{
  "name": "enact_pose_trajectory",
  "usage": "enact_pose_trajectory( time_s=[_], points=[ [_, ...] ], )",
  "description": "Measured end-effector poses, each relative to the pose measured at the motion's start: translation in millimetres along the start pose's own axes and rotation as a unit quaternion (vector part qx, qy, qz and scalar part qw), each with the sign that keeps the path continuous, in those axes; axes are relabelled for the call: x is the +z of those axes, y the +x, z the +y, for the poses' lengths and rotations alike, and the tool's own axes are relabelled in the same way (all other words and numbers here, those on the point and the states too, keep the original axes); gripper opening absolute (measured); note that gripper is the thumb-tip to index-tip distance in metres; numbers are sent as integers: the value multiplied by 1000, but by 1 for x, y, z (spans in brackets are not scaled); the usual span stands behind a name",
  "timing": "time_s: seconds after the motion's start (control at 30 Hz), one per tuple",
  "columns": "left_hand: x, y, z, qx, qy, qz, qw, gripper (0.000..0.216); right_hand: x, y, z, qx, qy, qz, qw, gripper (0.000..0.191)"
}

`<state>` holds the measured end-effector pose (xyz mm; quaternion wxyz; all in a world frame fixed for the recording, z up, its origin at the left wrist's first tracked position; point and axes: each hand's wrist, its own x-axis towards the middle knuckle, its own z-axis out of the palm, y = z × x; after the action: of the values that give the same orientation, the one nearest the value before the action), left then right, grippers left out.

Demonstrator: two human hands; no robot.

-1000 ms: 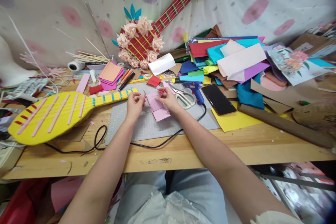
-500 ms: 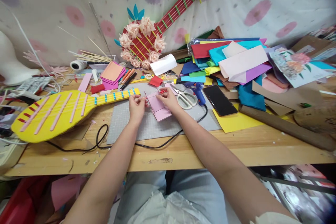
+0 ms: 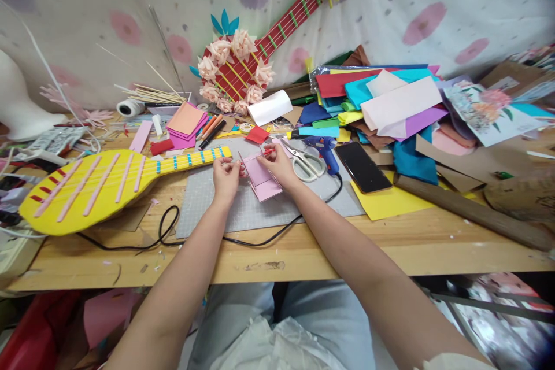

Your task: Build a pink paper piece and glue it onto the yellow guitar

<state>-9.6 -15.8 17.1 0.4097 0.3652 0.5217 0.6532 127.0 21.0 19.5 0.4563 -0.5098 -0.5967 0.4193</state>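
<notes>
A folded pink paper piece [image 3: 262, 178] lies on the grey cutting mat [image 3: 243, 208], held between both my hands. My left hand [image 3: 226, 172] pinches its left edge with closed fingers. My right hand [image 3: 278, 165] grips its upper right edge, fingers closed near a small red bit. Scissors [image 3: 304, 162] lie just right of my right hand. A blue glue gun [image 3: 326, 150] sits behind them, its black cord running across the mat.
A yellow cardboard guitar [image 3: 95, 182] lies at left. A red guitar with paper flowers [image 3: 247, 63] leans on the wall. A black phone [image 3: 362, 166] and a heap of coloured paper [image 3: 381, 104] fill the right. A brown tube [image 3: 468, 211] lies beyond.
The view has shifted slightly. Both hands stay on the pink paper with only small finger movements.
</notes>
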Motion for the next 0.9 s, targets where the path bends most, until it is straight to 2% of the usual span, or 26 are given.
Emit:
enact_pose_trajectory(
  time_s=[0.47,0.73,0.9],
  points=[
    [0,0,-3,-2,13,11,1000,32,1,-1,-2,15,20,-5,1000,36],
    [-1,1,-5,4,31,12,999,34,6,0,0,50,95,-1,994,39],
    [0,-1,-3,-9,37,6,999,41,9,-5,-6,39,154,-7,987,40]
  ],
)
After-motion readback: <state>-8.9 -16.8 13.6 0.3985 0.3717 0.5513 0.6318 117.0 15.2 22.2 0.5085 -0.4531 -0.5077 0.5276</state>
